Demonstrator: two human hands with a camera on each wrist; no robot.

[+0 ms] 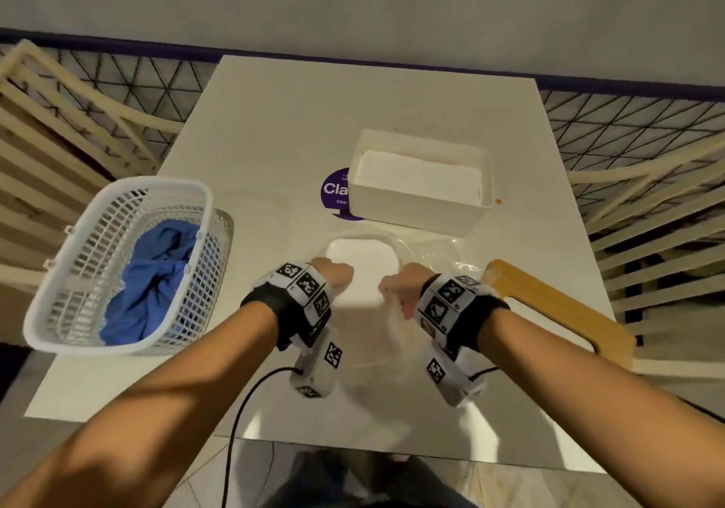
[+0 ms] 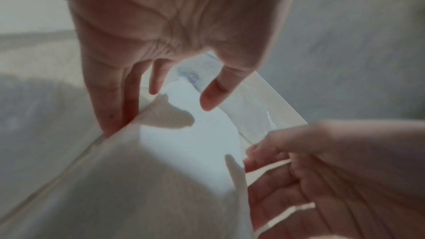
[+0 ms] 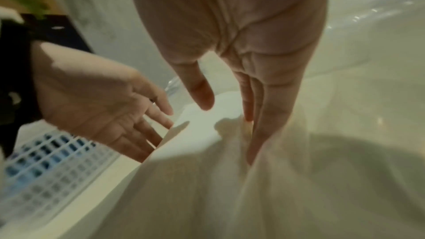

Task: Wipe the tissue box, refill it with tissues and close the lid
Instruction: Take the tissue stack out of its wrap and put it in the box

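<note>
A white stack of tissues (image 1: 359, 264) lies on the table in front of me, partly inside a clear plastic wrapper (image 1: 431, 256). My left hand (image 1: 333, 276) points down with straight fingers (image 2: 110, 115) against the stack's (image 2: 195, 143) left side, thumb over its top. My right hand (image 1: 400, 291) does the same on the right side, its straight fingers (image 3: 255, 134) pressed into the stack (image 3: 202, 115) and film. Behind stands the open white tissue box (image 1: 416, 209), white tissues showing inside. Its wooden lid (image 1: 549, 303) lies to my right.
A white mesh basket (image 1: 117, 193) holding a blue cloth (image 1: 157, 280) sits on the table's left edge. A purple round sticker (image 1: 333, 189) is partly under the box. Cream slatted chairs flank the white table (image 1: 274, 123).
</note>
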